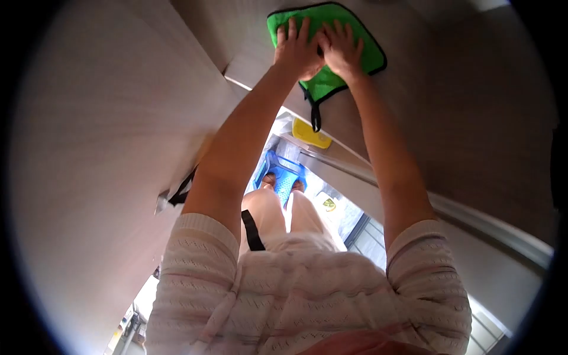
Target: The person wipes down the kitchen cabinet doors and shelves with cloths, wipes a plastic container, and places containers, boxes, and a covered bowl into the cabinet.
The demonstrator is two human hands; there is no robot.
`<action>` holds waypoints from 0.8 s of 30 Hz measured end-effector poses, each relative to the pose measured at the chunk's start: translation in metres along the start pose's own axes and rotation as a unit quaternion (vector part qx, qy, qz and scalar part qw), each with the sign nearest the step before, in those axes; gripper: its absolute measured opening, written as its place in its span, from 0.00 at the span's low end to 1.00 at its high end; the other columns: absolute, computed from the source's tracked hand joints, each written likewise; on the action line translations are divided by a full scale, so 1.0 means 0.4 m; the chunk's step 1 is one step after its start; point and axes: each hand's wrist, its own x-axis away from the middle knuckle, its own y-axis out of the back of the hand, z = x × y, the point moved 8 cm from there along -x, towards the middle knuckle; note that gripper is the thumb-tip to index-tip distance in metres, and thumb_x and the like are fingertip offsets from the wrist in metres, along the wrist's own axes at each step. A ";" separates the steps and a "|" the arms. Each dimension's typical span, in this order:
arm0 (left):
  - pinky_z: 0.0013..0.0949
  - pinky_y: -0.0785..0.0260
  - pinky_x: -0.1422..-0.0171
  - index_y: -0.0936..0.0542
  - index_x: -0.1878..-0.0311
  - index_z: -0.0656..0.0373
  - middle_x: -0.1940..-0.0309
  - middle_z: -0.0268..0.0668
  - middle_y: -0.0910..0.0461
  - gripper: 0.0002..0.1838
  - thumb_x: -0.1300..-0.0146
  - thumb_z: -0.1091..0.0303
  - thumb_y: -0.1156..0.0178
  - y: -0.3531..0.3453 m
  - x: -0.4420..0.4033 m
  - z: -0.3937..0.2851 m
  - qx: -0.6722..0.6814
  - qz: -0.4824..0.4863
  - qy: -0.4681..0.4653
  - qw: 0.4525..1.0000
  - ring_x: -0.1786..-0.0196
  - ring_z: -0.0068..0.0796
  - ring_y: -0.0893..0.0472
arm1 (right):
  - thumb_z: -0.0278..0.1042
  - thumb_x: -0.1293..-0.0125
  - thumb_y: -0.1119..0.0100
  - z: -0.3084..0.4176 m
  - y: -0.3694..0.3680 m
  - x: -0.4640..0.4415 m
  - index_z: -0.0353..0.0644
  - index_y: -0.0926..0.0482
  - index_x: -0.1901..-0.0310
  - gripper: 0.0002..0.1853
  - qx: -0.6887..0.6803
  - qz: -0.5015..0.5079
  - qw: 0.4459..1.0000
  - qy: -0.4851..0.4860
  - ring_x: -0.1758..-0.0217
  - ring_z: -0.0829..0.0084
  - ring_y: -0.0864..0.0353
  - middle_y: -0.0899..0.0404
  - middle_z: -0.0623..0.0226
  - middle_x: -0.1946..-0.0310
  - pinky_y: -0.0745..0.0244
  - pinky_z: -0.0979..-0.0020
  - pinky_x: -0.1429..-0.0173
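Note:
A green cloth (325, 84) with black edging lies spread on a wood-grain cabinet surface (408, 65) at the top of the head view. Its black hanging loop dangles past the surface's near edge. My left hand (300, 53) presses flat on the cloth's left part, fingers stretched out. Beside it, my right hand (341, 52) also rests flat on the cloth with its fingers apart. The two thumbs come close together near the middle. Beneath the palms, part of the cloth is hidden.
A large wood-grain panel (106, 130) stands close on the left. Far below, my feet are on a blue plastic stool (285, 184). A yellow object (310, 134) sits lower down, near a metal-edged ledge (473, 228) running to the right.

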 end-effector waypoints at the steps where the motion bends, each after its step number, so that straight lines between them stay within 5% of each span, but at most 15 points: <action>1: 0.56 0.62 0.28 0.47 0.30 0.45 0.29 0.43 0.54 0.33 0.36 0.45 0.59 -0.002 -0.049 0.017 -0.002 -0.013 -0.004 1.000 0.28 0.53 0.54 | 0.58 0.32 0.70 -0.017 -0.029 -0.055 0.54 0.37 0.37 0.27 0.053 0.020 0.998 0.042 0.29 0.53 0.51 0.45 0.62 0.33 0.59 0.37 0.34; 4: 0.56 0.62 0.28 0.46 0.30 0.47 0.29 0.44 0.52 0.32 0.35 0.45 0.61 -0.002 -0.195 0.050 0.045 0.027 -0.019 0.998 0.28 0.53 0.52 | 0.57 0.32 0.70 -0.058 -0.040 -0.210 0.55 0.39 0.35 0.27 0.081 0.057 0.993 0.057 0.28 0.56 0.53 0.47 0.68 0.31 0.59 0.38 0.33; 5: 0.49 0.52 0.29 0.36 0.36 0.58 0.32 0.48 0.45 0.27 0.36 0.56 0.55 -0.004 -0.244 0.054 0.108 -0.006 -0.015 0.994 0.30 0.50 0.46 | 0.51 0.32 0.65 -0.083 -0.039 -0.255 0.59 0.40 0.35 0.25 0.025 0.053 0.998 0.024 0.28 0.58 0.51 0.47 0.69 0.31 0.54 0.38 0.35; 6: 0.49 0.55 0.28 0.40 0.34 0.57 0.31 0.48 0.48 0.29 0.35 0.53 0.58 0.005 -0.265 0.049 0.115 0.021 -0.012 0.993 0.29 0.49 0.49 | 0.50 0.34 0.60 -0.105 -0.077 -0.294 0.49 0.41 0.34 0.28 0.092 0.125 0.986 0.063 0.27 0.55 0.57 0.50 0.62 0.30 0.59 0.45 0.30; 8: 0.50 0.63 0.26 0.48 0.30 0.55 0.29 0.47 0.54 0.33 0.34 0.49 0.65 0.033 -0.280 0.044 0.130 0.083 -0.009 0.988 0.27 0.47 0.55 | 0.43 0.33 0.62 -0.104 -0.062 -0.327 0.47 0.38 0.36 0.25 0.070 0.073 0.988 0.117 0.27 0.58 0.53 0.46 0.65 0.31 0.55 0.48 0.30; 12: 0.49 0.65 0.26 0.51 0.29 0.53 0.29 0.47 0.54 0.34 0.34 0.49 0.62 0.002 -0.279 0.053 0.122 0.023 0.012 0.992 0.27 0.48 0.56 | 0.45 0.33 0.63 -0.074 -0.013 -0.295 0.47 0.39 0.35 0.26 0.083 0.079 0.993 0.028 0.28 0.59 0.52 0.46 0.64 0.31 0.55 0.49 0.29; 15: 0.54 0.63 0.28 0.47 0.30 0.51 0.29 0.45 0.53 0.33 0.35 0.45 0.61 -0.008 -0.148 0.037 0.050 -0.045 0.008 0.998 0.28 0.52 0.53 | 0.46 0.33 0.63 -0.021 0.013 -0.197 0.46 0.44 0.33 0.28 0.045 0.133 0.990 -0.031 0.27 0.57 0.54 0.48 0.61 0.31 0.60 0.50 0.28; 18: 0.56 0.59 0.29 0.46 0.31 0.53 0.30 0.47 0.50 0.34 0.36 0.46 0.58 0.035 0.055 0.011 0.065 -0.059 0.041 0.995 0.29 0.54 0.50 | 0.45 0.32 0.65 0.077 0.062 -0.054 0.45 0.47 0.32 0.28 0.075 0.143 0.987 0.015 0.27 0.57 0.55 0.50 0.59 0.30 0.62 0.52 0.27; 19: 0.56 0.60 0.29 0.46 0.31 0.53 0.30 0.48 0.50 0.34 0.37 0.46 0.57 0.057 0.107 0.011 0.067 -0.048 0.056 0.995 0.29 0.54 0.50 | 0.52 0.32 0.67 0.064 0.008 -0.033 0.55 0.42 0.34 0.26 0.061 0.010 0.993 0.097 0.28 0.58 0.52 0.48 0.69 0.30 0.59 0.40 0.32; 24: 0.55 0.63 0.28 0.48 0.31 0.59 0.30 0.49 0.53 0.39 0.38 0.44 0.55 0.114 0.280 0.056 0.067 -0.016 0.121 0.990 0.29 0.55 0.53 | 0.52 0.32 0.67 0.244 0.048 0.069 0.52 0.45 0.32 0.28 0.028 0.085 0.989 0.114 0.26 0.55 0.59 0.53 0.63 0.29 0.66 0.41 0.30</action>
